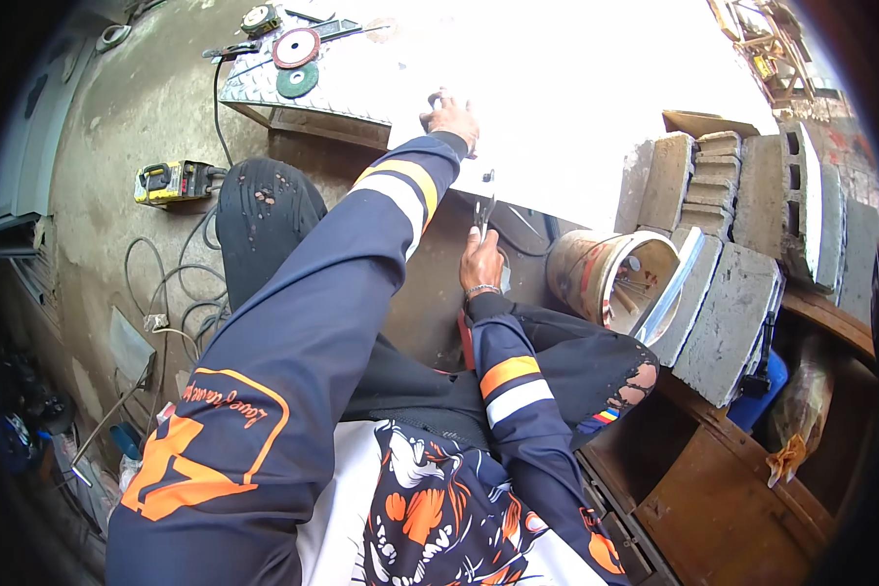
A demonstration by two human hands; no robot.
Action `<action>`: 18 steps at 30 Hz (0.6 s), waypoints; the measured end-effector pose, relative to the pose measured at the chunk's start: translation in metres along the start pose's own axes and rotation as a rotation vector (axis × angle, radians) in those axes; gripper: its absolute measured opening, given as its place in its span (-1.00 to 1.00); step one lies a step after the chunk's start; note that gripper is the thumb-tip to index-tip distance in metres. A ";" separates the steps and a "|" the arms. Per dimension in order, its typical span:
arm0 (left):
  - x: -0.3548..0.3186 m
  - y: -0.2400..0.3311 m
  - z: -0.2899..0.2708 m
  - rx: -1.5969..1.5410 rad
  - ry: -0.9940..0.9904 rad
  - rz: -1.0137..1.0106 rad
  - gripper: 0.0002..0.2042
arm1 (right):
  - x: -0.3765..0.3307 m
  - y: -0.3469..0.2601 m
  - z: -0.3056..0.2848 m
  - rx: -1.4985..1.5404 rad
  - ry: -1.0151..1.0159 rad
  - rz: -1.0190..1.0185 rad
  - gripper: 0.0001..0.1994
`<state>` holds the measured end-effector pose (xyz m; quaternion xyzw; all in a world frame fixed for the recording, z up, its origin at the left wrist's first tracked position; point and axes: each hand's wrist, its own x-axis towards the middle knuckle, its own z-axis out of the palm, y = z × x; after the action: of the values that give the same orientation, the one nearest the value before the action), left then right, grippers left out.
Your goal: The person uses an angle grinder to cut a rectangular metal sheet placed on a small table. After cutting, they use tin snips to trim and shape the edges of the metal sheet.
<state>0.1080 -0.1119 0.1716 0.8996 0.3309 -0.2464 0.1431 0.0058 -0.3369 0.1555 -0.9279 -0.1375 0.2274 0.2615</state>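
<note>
My left hand [451,122] reaches out to the bright tabletop [557,88]. Its fingers are bent around something small and greyish that glare keeps me from making out. Nearer to me, below the table's front edge, my right hand [482,264] is closed around the handle of a silver plier-like hand tool [482,213]. The jaw end of that tool points away from me, up at the table edge. At the table's far left lie a reddish grinding disc [296,48] and a green disc [298,80], apart from both hands.
A tape measure [260,20] sits by the discs. On the floor at left stands a yellow-black machine [174,184] with loose cables [161,283]. To the right are a dirty bucket [578,269] holding rods, stacked concrete blocks [728,303] and a brown metal cabinet [718,498].
</note>
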 end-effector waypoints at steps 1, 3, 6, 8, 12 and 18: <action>0.000 -0.002 0.000 -0.002 -0.008 0.007 0.04 | -0.001 -0.001 -0.001 0.005 -0.013 -0.007 -0.70; -0.002 -0.004 -0.004 -0.006 -0.029 0.026 0.06 | -0.004 -0.003 -0.004 0.012 -0.038 -0.022 -0.74; -0.008 -0.002 -0.011 -0.004 -0.068 0.039 0.10 | -0.009 -0.004 -0.003 0.031 0.019 -0.099 -0.78; -0.008 0.003 -0.013 0.008 -0.095 0.016 0.13 | -0.007 -0.003 -0.004 -0.025 0.006 -0.119 -0.78; -0.007 0.009 -0.008 -0.037 -0.085 -0.021 0.16 | 0.004 -0.009 -0.006 -0.148 -0.101 -0.020 -0.75; -0.005 0.008 0.002 -0.078 -0.072 0.004 0.14 | 0.008 -0.022 -0.018 -0.230 -0.180 0.022 -0.71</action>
<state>0.1090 -0.1209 0.1739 0.8846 0.3332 -0.2651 0.1904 0.0188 -0.3230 0.1783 -0.9290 -0.1755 0.2952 0.1378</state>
